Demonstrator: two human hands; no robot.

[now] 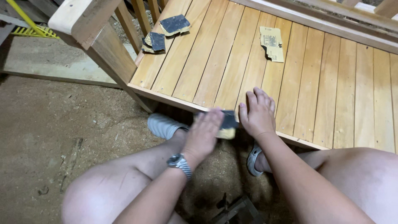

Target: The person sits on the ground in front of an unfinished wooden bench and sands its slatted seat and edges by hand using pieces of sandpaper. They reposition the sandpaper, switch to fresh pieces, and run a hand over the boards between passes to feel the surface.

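The dark-faced, yellow-backed sanding block (227,124), gripped in the blurred left hand (203,132) at the slatted wooden bench's (315,87) near edge, might scuff the flat, open right hand (258,114) beside it.

Hands: two, left (204,135) and right (258,112)
Sandpaper pieces: four, one (229,120) at the hands, two dark (175,24) (155,42), one tan (272,43)
Shoes: two (163,125) (253,159)
Watch: one (179,162)

A torn tan cardboard scrap (272,43) with dark print lies on the slatted wooden platform (331,91)
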